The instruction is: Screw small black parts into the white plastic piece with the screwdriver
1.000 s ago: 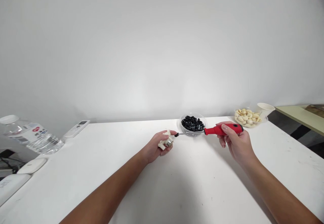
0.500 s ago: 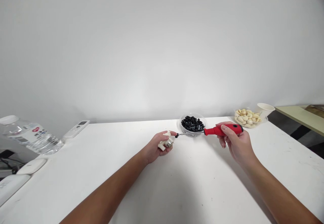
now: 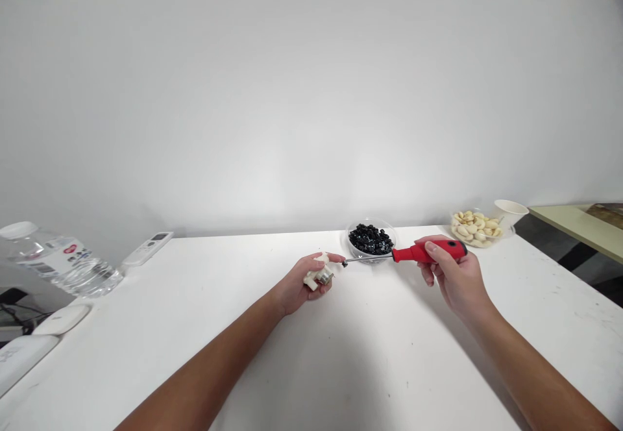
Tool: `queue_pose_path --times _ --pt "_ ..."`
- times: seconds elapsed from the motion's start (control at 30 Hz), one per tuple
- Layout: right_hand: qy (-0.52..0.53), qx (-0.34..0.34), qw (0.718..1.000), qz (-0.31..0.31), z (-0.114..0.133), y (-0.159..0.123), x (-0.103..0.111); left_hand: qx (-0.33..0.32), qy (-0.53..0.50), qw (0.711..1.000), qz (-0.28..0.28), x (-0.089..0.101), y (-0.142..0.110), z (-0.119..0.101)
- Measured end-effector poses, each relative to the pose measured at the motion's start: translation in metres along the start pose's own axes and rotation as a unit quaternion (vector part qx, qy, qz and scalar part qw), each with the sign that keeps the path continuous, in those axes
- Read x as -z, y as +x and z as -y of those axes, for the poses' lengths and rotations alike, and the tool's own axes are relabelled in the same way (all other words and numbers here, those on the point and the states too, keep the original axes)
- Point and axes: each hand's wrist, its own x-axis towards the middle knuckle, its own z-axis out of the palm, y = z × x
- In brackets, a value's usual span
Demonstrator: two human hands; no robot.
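Observation:
My left hand point(image 3: 296, 283) is closed around a small white plastic part with a silvery metal cylinder point(image 3: 318, 274), which looks like a little geared motor. Its index finger stretches to the right, with the fingertip at the tip of a screwdriver. In my right hand point(image 3: 457, 278) is that red-handled screwdriver point(image 3: 428, 250), held level with its shaft pointing left. A small black piece point(image 3: 345, 263), probably a screw, sits at the screwdriver's tip. Just behind the shaft stands a clear round bowl point(image 3: 348, 236) of small black pieces point(image 3: 370, 239).
Cream-coloured pieces point(image 3: 474, 226) fill a clear container at the back right, beside a white paper cup point(image 3: 509, 213). To the left are a tilted water bottle point(image 3: 68, 259), a white remote control point(image 3: 147, 249) and white rounded objects point(image 3: 62, 319). A wall closes off the table's point(image 3: 233, 366) far side.
The left index finger has stretched a little further right, and the black piece at the screwdriver's tip has shifted slightly right and down. Both grips stay the same.

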Motion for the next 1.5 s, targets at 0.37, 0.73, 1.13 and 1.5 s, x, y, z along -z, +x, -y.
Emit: queue_pose_path --times 0.37,0.73,1.13,1.5 --pt "0.024 -0.01 1.0 0.006 0.006 -0.002 -0.001 -0.035 0.021 0.999 0.017 -0.002 0.001 0.002" --pt "0.043 -0.01 0.999 0.027 0.009 -0.004 0.0 -0.045 0.038 0.997 0.044 -0.003 0.0 0.001" --pt "0.035 -0.028 0.999 0.004 0.011 -0.004 -0.004 -0.018 0.056 0.997 0.05 0.003 -0.001 0.004" --pt "0.039 -0.048 0.997 0.037 0.011 -0.003 -0.003 0.014 -0.093 0.985 0.145 0.015 0.003 0.004"
